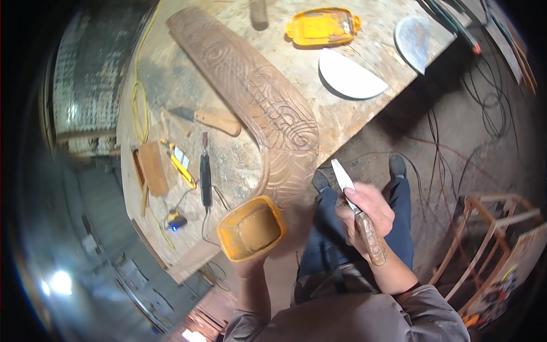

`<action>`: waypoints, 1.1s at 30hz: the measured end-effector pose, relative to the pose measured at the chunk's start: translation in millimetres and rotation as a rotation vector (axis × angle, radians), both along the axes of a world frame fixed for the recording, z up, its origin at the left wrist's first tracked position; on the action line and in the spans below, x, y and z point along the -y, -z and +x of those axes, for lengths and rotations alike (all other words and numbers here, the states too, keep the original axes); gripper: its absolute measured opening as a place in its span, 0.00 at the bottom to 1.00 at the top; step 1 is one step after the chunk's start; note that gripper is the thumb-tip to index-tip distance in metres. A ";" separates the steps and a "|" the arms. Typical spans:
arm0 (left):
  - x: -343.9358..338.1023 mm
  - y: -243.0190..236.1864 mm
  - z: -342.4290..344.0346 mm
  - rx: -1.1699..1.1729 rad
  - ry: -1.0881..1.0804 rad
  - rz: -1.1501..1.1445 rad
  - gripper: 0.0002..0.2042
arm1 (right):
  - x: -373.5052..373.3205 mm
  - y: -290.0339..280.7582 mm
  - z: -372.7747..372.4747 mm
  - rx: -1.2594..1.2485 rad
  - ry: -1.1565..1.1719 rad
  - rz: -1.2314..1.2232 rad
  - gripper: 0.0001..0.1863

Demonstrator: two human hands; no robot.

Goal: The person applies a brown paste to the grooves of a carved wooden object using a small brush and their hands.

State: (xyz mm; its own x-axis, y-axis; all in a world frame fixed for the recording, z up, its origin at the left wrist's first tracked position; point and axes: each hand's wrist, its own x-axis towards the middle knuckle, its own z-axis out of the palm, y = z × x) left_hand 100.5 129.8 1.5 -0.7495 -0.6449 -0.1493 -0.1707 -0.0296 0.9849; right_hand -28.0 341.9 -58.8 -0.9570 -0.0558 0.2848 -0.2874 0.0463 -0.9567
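Note:
My left hand (249, 267) grips a yellow rectangular container (225, 231) with brown paste inside, held at the lower end of a long, curved wooden piece (239, 91) carved with scrolls. My right hand (373, 210) is closed on a putty knife (371, 239) with a pale blade and a mottled wooden handle, held beside the table edge above my legs. Left of the carving on the table (353, 122) lie a wooden-handled knife (216, 121), a black corded tool (206, 176), a yellow utility knife (181, 169) and a wooden box (152, 165).
A second yellow container (322, 25) and two semicircular plates (350, 77) lie toward the back of the table. Cables (484, 114) run over the floor at the right, beside a wooden frame (473, 239). A yellow cord (138, 108) runs along the table's left side.

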 end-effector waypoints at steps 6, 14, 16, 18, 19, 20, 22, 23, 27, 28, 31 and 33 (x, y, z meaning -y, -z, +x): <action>40.2 -0.1 -31.9 -0.005 0.302 -0.072 0.45 | 55.9 10.1 21.2 -0.078 0.394 -0.023 0.15; 67.7 -1.9 -39.7 0.044 0.417 -0.046 0.45 | 101.0 19.7 19.1 -0.140 0.605 0.116 0.18; 68.8 2.2 -38.5 0.047 0.430 0.040 0.46 | 100.8 23.1 18.8 -0.138 0.590 0.148 0.16; 72.2 6.0 -35.3 0.076 0.454 0.001 0.46 | 103.2 25.7 20.9 -0.164 0.580 0.219 0.12; 74.7 8.0 -33.7 0.090 0.465 -0.023 0.46 | 102.8 25.5 22.6 -0.162 0.588 0.224 0.12; 77.1 9.9 -33.0 0.101 0.474 -0.049 0.46 | 101.9 24.7 23.1 -0.160 0.564 0.217 0.12; 75.2 9.7 -32.2 0.132 0.423 -0.015 0.46 | 103.2 27.2 24.1 -0.168 0.542 0.207 0.11; 74.7 9.1 -32.0 0.142 0.392 0.014 0.46 | 102.9 25.3 23.1 -0.169 0.545 0.209 0.11; 75.3 10.0 -32.7 0.158 0.333 0.061 0.46 | 102.4 23.5 20.1 -0.197 0.527 0.226 0.10; 72.3 8.1 -36.4 0.122 0.374 0.018 0.46 | 102.9 24.3 20.1 -0.204 0.535 0.233 0.11; 64.1 3.7 -41.5 0.107 0.368 0.022 0.45 | 103.5 24.1 19.6 -0.204 0.541 0.250 0.12; 66.2 3.9 -40.0 0.128 0.318 0.063 0.44 | 103.2 20.2 17.6 -0.199 0.538 0.262 0.12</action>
